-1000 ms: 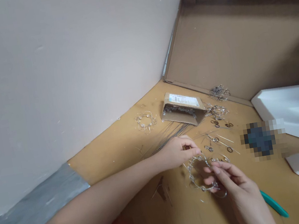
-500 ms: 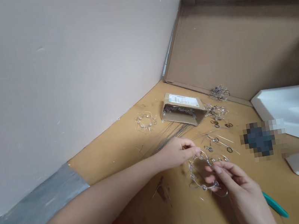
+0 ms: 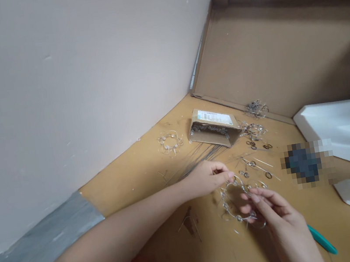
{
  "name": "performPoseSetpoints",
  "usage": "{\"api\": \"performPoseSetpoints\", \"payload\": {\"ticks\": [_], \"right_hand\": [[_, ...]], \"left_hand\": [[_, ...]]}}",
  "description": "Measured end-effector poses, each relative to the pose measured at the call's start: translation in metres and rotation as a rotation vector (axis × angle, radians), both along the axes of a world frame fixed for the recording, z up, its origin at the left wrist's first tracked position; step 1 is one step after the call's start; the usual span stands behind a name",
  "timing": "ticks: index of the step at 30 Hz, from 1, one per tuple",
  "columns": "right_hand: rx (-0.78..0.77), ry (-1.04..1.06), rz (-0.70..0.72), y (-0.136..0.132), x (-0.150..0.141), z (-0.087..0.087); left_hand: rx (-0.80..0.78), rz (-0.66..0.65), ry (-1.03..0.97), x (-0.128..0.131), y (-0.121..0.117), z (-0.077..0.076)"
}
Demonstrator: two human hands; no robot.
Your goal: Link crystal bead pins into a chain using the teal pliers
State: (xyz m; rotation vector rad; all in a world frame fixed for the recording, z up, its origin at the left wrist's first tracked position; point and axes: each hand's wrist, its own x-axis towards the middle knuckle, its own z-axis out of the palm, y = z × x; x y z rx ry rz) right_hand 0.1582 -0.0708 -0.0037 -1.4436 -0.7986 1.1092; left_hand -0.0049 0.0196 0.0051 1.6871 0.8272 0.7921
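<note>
Two-handed pinch on a beaded wire ring [image 3: 226,206]

The ring, set with clear beads, is held over a yellowish-brown desk [image 3: 113,183]. The left hand [image 3: 206,179] has thumb and finger closed on fine wire at its upper edge; the right hand [image 3: 283,218] pinches its right side, the other fingers curled beneath. Exactly which strand each fingertip grips is too small to tell. Good handling here probably means a firm right pinch, light left fingers, and gentle bends, so that the round shape survives and loose ends stay clear of skin. Beyond lie another beaded ring [image 3: 166,146] and a small open cardboard box [image 3: 215,117]; a green handle [image 3: 322,239] lies beside the right hand.
</note>
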Motion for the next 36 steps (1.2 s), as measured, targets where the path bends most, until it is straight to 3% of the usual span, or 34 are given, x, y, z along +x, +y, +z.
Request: {"api": "performPoseSetpoints", "payload": {"ticks": [16,29,36], "right_hand": [[0.018,0.036,0.032,-0.0007,0.0044,-0.002],[-0.055,0.127,0.027,0.0012,0.0055,0.0068],[-0.01,0.282,0.087,0.002,0.0099,0.0077]], "left_hand": [[-0.014,0.012,-0.042,-0.0002,-0.001,0.0011],[-0.027,0.09,0.022,0.0006,0.0002,0.0009],[-0.026,0.129,0.02,0.0011,0.0027,-0.0045]]}}
